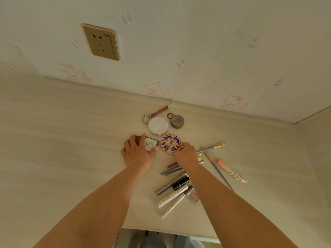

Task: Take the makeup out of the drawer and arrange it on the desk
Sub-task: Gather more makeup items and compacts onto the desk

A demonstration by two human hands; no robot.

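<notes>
We look down on a pale wood-grain counter (pixel 71 140) that runs to a cartoon-papered wall (pixel 197 42) with a gold socket (pixel 100 42), and the makeup lies gathered right of centre, so most of the arranging seems done; the drawer itself is out of view. Our left hand (pixel 137 152) has its fingers curled round a brown case (pixel 149 144) with a white label, holding it low at the counter; we cannot tell whether it rests there. Our right hand (pixel 186 153) has its fingertips on the near edge of a patterned compact (pixel 170 143), and we cannot tell whether they pinch it or only press. The two pieces sit just beside each other, so sliding either could knock the other, or nudge the white compact (pixel 158 126) close behind them and the grey compact (pixel 177 121) beside it. Our right forearm crosses a row of tubes (pixel 172 189), and we judge this the larger risk: a dragged wrist could roll those round tubes toward the near edge and off it. To the right two brushes (pixel 213 146) lie crossed beside a peach tube (pixel 226 169), and a sweep of the hand that way could scatter them. A slim lip pencil (pixel 162 109) lies by the wall, well apart from our hands.
</notes>
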